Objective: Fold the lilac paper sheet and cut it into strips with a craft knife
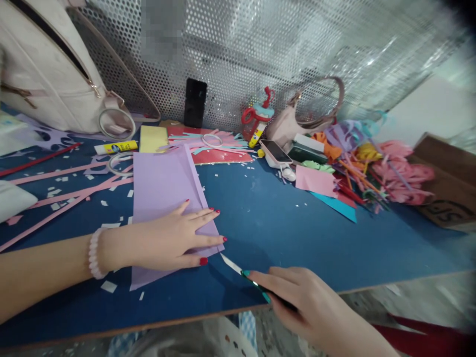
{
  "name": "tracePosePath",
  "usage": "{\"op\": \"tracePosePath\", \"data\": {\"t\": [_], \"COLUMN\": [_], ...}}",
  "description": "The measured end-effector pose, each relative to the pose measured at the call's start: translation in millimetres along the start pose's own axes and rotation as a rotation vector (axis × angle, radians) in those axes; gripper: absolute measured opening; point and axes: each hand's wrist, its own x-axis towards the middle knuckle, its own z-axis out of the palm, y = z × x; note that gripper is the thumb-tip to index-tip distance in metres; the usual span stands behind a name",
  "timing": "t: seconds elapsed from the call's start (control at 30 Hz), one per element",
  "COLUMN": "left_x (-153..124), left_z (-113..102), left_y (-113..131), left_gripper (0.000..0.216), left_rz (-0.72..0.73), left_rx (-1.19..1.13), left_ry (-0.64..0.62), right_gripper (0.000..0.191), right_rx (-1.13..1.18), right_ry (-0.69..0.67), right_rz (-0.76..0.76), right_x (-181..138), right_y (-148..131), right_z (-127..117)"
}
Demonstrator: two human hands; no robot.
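A folded lilac paper sheet [159, 188] lies on the blue table [278, 223]. My left hand [174, 240] rests flat on its near end, fingers spread, pressing it down. My right hand [308, 307] grips a craft knife [238, 269] near the table's front edge. The blade tip sits just off the lilac sheet's lower right corner, close to my left fingertips. A beaded bracelet circles my left wrist.
Pink paper strips [63, 196] and scraps lie at left. A glue stick [115, 147], yellow pad [152, 139], tape roll [211, 140], phone [275, 152], bags and a heap of coloured paper [364, 168] line the back. A cardboard box [446, 183] stands at right.
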Motion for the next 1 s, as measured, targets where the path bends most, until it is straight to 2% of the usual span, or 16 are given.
{"op": "tracePosePath", "data": {"t": [0.17,0.37,0.53,0.77,1.0], "left_x": [-0.8,0.3,-0.3,0.4,0.5], "left_z": [-1.7,2.8,3.8,3.0,7.5], "left_y": [5.1,3.1,3.6,4.3,7.1], "left_gripper": [0.049,0.075,0.069,0.073,0.058], "left_rz": [0.020,-0.024,-0.030,-0.030,0.084], "left_rx": [0.008,0.002,0.025,0.040,0.037], "left_ry": [-0.006,0.010,0.013,0.011,0.115], "right_gripper": [0.043,0.040,0.039,0.038,0.039], "right_rx": [0.025,0.019,-0.056,-0.130,-0.195], "right_ry": [-0.002,-0.057,-0.114,-0.120,-0.097], "right_rz": [-0.022,0.001,-0.020,-0.041,-0.040], "right_x": [-1.9,2.0,11.9,14.9,16.9], "right_y": [-4.7,-5.6,-4.1,-4.8,-7.3], "right_z": [-5.2,0.5,10.6,10.5,12.0]}}
